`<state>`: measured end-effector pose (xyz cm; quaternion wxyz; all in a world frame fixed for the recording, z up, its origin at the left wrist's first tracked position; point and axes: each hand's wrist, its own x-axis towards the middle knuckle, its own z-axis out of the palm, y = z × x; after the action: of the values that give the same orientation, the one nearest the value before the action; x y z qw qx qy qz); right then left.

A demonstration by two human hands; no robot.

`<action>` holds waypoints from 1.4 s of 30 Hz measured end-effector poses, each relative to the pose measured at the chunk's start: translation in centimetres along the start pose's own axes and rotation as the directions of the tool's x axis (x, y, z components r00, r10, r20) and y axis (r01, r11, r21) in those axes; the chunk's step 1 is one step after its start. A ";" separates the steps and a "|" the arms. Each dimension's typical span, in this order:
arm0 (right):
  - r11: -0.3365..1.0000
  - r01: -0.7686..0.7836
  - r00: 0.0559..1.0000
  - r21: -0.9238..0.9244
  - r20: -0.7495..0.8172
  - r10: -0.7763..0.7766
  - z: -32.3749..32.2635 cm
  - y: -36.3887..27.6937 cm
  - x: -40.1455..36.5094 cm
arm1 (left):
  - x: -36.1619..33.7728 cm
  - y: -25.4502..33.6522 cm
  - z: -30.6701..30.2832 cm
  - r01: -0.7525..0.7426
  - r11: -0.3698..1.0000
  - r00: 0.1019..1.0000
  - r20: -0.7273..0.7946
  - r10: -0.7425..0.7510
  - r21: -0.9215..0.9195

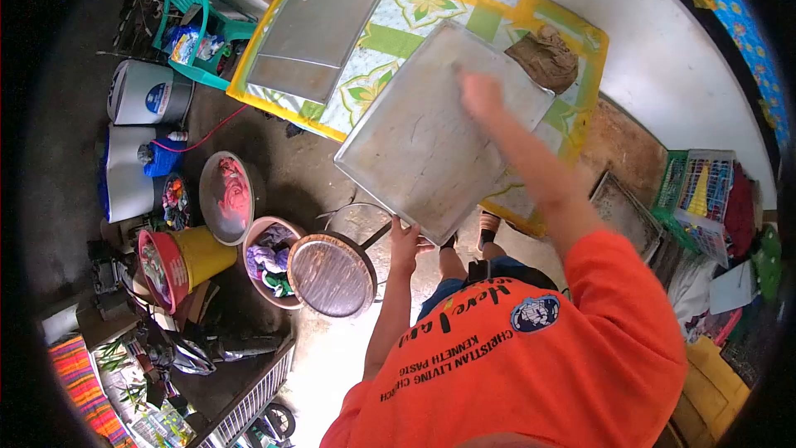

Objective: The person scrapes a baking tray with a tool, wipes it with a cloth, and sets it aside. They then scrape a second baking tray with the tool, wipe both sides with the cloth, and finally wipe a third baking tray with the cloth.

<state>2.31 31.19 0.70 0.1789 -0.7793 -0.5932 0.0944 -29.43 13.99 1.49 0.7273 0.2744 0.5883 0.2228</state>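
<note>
A flat grey metal tray (431,137) lies tilted partly on the table, its near corner jutting past the table's edge. My left hand (405,247) grips that near edge, fingers closed around the rim. Over the tray's upper middle is my right hand (481,95), blurred, with its fingers drawn together against the surface. Whatever it holds, if anything, is too small and smeared to name. A crumpled brown cloth (547,58) rests by the tray's far right corner. Another grey metal tray (319,25) lies at the table's left side.
The table (369,87) has a green and yellow patterned cover. A round wooden stool (332,275) stands left of my left hand. Tubs of laundry (225,199) and a green chair (189,33) are at left. Crates (701,191) and leaning boards (626,211) line the right.
</note>
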 end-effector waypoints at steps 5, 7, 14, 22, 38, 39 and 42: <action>0.870 0.473 0.881 0.141 -0.079 -0.467 3.7 -6.1 -10.8 | 0.0 0.2 0.2 0.019 0.999 1.000 0.004 -0.019 0.026; 0.886 0.447 0.890 0.119 -0.160 -0.428 3.9 -1.5 -8.6 | -0.1 0.3 0.4 0.006 1.000 1.000 -0.005 -0.006 0.018; 0.926 0.140 0.978 -0.350 -0.096 -0.185 0.6 5.4 -2.9 | 0.5 -0.4 0.1 -0.014 1.000 1.000 0.024 0.014 0.019; 0.919 -0.020 0.992 -0.395 -0.125 -0.032 -3.3 8.7 -3.5 | 0.2 -0.1 0.3 -0.007 1.000 1.000 0.009 0.006 0.021; 0.991 0.092 0.995 -0.100 -0.026 -0.095 1.1 2.3 -13.4 | 0.8 -1.0 1.5 0.006 1.000 1.000 0.029 -0.005 -0.010; 0.996 0.084 0.996 0.013 -0.019 -0.084 3.6 0.8 -15.5 | 0.7 -1.0 1.4 0.002 1.000 0.999 0.040 -0.002 0.006; 0.927 0.343 0.936 -0.154 -0.033 -0.351 -0.4 -1.0 -17.0 | 0.6 -0.2 1.2 -0.012 0.998 0.999 0.035 0.010 0.056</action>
<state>-3.21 15.04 0.37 0.1531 -0.6755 -0.7213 -0.0055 -28.09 14.06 1.12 0.7284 0.3015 0.5800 0.2053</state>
